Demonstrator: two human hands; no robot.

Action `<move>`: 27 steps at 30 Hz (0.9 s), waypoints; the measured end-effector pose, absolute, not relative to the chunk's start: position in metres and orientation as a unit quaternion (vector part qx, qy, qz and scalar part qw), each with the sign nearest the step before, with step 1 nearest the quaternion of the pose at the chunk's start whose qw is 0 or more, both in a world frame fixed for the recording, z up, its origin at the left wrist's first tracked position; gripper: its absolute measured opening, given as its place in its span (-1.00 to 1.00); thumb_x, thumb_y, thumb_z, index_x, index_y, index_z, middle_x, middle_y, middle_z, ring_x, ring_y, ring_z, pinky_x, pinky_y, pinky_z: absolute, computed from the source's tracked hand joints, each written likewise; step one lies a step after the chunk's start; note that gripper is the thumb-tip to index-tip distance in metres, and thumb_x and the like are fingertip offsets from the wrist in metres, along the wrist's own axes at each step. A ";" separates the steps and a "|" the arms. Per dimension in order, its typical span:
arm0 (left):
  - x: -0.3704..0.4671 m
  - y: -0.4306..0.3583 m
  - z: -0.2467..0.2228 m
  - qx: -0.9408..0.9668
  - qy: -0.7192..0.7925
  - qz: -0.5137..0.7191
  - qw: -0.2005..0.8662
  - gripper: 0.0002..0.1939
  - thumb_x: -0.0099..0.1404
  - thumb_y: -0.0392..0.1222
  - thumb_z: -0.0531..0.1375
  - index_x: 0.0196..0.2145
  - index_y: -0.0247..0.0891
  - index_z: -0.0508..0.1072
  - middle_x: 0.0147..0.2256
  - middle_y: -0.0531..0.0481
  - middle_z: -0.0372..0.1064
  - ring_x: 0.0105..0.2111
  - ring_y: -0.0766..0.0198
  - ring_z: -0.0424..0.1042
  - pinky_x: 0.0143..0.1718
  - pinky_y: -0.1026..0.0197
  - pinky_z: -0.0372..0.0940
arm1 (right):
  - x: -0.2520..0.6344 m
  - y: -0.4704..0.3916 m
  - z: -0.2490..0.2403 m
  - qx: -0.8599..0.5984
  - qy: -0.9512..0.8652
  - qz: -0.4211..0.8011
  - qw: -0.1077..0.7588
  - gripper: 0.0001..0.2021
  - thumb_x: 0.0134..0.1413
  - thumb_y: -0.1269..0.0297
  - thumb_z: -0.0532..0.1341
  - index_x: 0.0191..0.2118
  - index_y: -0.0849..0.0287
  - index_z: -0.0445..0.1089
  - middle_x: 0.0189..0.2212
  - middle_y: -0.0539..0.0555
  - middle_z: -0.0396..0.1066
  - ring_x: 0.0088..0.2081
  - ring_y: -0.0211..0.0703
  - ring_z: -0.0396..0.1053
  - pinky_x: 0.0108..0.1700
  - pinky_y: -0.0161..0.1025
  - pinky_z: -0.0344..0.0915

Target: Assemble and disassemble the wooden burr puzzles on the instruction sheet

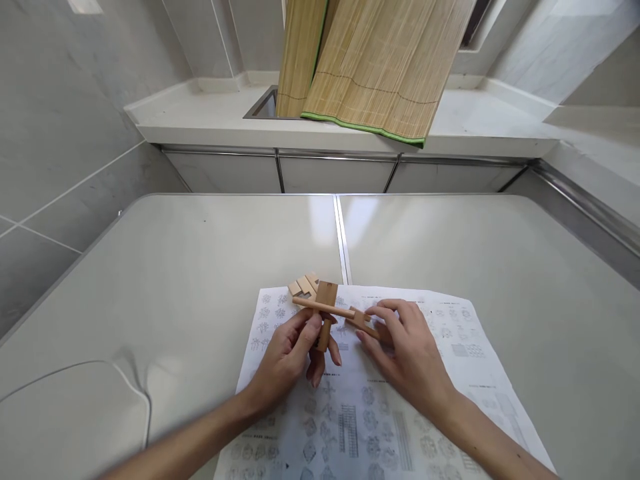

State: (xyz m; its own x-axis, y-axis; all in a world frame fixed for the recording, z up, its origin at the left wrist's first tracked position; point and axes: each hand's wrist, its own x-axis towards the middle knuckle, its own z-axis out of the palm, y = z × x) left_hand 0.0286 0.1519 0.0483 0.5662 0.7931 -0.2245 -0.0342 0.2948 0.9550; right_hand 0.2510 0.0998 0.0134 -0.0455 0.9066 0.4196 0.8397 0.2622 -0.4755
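My left hand (293,347) grips a small assembly of wooden puzzle pieces (326,297), held above the paper. One flat piece in it stands up with small marks near its top, and a thin bar crosses it sideways. My right hand (407,347) has its thumb and fingers around a notched wooden puzzle piece (361,320), right of the assembly. The crossing bar's right end overlaps that piece in view; whether they touch I cannot tell. Behind the assembly, several loose wooden pieces (301,287) lie at the paper's far edge.
A large printed sheet (390,427) with puzzle diagrams lies under my hands on the pale table (175,280). A white cable (135,390) curves over the table's left side. Beyond stand a white counter (210,113), a sink (263,105) and a hanging bamboo mat (385,67).
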 end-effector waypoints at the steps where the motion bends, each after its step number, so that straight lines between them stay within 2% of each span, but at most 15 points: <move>1: 0.029 0.152 0.048 0.518 0.367 0.285 0.718 -0.59 0.59 0.14 0.05 0.00 -0.31 0.38 -0.41 -0.02 0.53 -0.69 0.46 0.26 -0.60 0.32 0.19 | 0.252 0.100 0.012 -0.609 -0.723 0.050 0.324 -0.84 0.41 0.22 0.25 0.00 0.14 0.37 -0.09 0.22 0.42 -0.09 0.12 0.36 -0.14 0.03 0.42; 8: 0.028 0.151 0.046 0.521 0.357 0.270 0.727 -0.59 0.60 0.11 0.04 0.02 -0.32 0.41 -0.35 -0.10 0.59 -0.67 0.44 0.32 -0.58 0.32 0.20 | 0.252 0.098 0.008 -0.600 -0.723 0.104 0.324 -0.84 0.42 0.19 0.26 -0.04 0.13 0.34 -0.15 0.18 0.42 -0.13 0.07 0.33 -0.15 -0.03 0.35; 13: 0.027 0.152 0.045 0.520 0.353 0.276 0.727 -0.59 0.61 0.10 0.03 0.00 -0.33 0.41 -0.33 -0.12 0.59 -0.66 0.44 0.33 -0.56 0.31 0.22 | 0.250 0.097 0.009 -0.584 -0.725 0.136 0.338 -0.91 0.43 0.28 0.24 -0.05 0.11 0.33 -0.28 0.10 0.44 -0.27 -0.01 0.36 -0.22 -0.08 0.31; 17: 0.026 0.155 0.046 0.507 0.318 0.271 0.754 -0.62 0.59 0.07 0.08 0.01 -0.34 0.41 -0.32 -0.12 0.58 -0.66 0.45 0.35 -0.56 0.32 0.23 | 0.246 0.096 0.014 -0.558 -0.721 0.191 0.362 -0.92 0.49 0.32 0.16 -0.05 0.10 0.40 -0.25 0.11 0.48 -0.30 -0.08 0.40 -0.27 -0.15 0.33; 20: 0.025 0.158 0.046 0.472 0.278 0.254 0.797 -0.63 0.58 0.06 0.10 0.03 -0.33 0.42 -0.31 -0.13 0.57 -0.68 0.43 0.37 -0.60 0.32 0.22 | 0.245 0.095 0.019 -0.563 -0.678 0.257 0.396 -0.87 0.49 0.22 0.17 -0.09 0.08 0.44 -0.27 0.09 0.49 -0.38 -0.14 0.38 -0.35 -0.21 0.29; 22: 0.024 0.159 0.046 0.447 0.263 0.245 0.819 -0.65 0.57 0.04 0.11 0.03 -0.32 0.42 -0.31 -0.13 0.57 -0.69 0.42 0.37 -0.63 0.33 0.21 | 0.246 0.094 0.023 -0.584 -0.623 0.314 0.415 -0.81 0.49 0.12 0.17 -0.07 0.07 0.46 -0.39 0.02 0.46 -0.49 -0.19 0.30 -0.42 -0.23 0.24; 25: 0.023 0.161 0.045 0.427 0.257 0.237 0.834 -0.68 0.58 0.02 0.10 0.02 -0.30 0.43 -0.29 -0.15 0.58 -0.70 0.43 0.37 -0.62 0.34 0.22 | 0.249 0.095 0.031 -0.613 -0.518 0.406 0.437 -0.70 0.49 -0.04 0.13 -0.03 0.05 0.46 -0.56 -0.10 0.27 -0.54 -0.22 0.19 -0.45 -0.26 0.19; 27: 0.023 0.162 0.044 0.424 0.258 0.235 0.836 -0.69 0.59 0.01 0.10 0.00 -0.29 0.44 -0.29 -0.15 0.59 -0.69 0.44 0.37 -0.61 0.35 0.23 | 0.250 0.096 0.036 -0.603 -0.442 0.485 0.455 -0.63 0.49 -0.12 0.09 -0.12 0.06 0.41 -0.57 -0.12 0.17 -0.55 -0.26 0.10 -0.49 -0.30 0.10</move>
State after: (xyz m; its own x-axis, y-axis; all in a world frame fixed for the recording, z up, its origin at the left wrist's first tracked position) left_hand 0.0229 0.1615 0.0445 0.7560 0.6122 -0.2315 -0.1748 0.5297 0.8300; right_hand 0.2498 0.0957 0.0360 0.1406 0.9731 -0.1822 0.0913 -0.1960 -0.9763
